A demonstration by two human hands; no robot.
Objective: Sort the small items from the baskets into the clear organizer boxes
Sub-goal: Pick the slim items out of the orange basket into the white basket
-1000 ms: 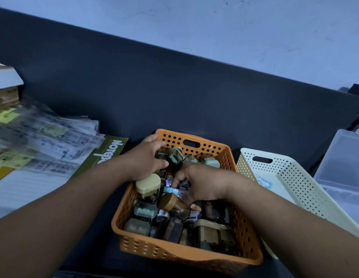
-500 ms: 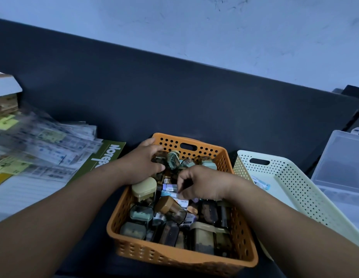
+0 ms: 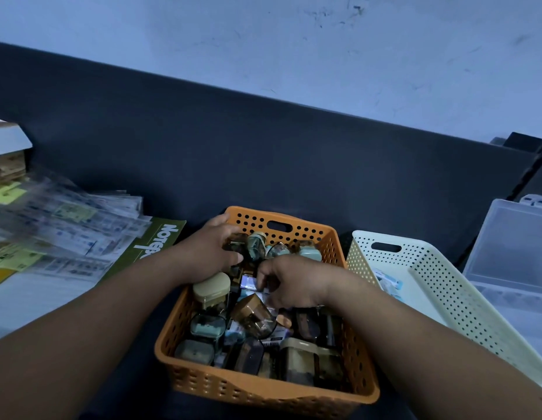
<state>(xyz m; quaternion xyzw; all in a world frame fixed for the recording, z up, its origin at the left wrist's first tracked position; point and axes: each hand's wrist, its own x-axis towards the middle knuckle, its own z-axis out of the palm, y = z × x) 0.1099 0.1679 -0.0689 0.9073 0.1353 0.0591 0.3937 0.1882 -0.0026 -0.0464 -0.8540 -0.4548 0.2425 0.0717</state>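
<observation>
Pale, scuffed wall (image 3: 263, 56) backs one dark desk (image 3: 263, 162). One spread of papers (image 3: 66, 231) lies at its left. Two baskets stand side by side: an orange basket (image 3: 263, 392) crammed with small jars (image 3: 209, 291), and a cream basket (image 3: 445, 283). One clear organizer box (image 3: 512, 244) sits at the right. Both hands reach into the orange one: the left hand (image 3: 209, 253) curls round a dark jar (image 3: 233, 242); the right hand (image 3: 297, 280) has its fingers bent down among the jars, grip unclear.

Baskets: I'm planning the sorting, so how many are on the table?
2: the orange basket in the middle and the cream basket just right of it. Others may lie outside view.
</observation>
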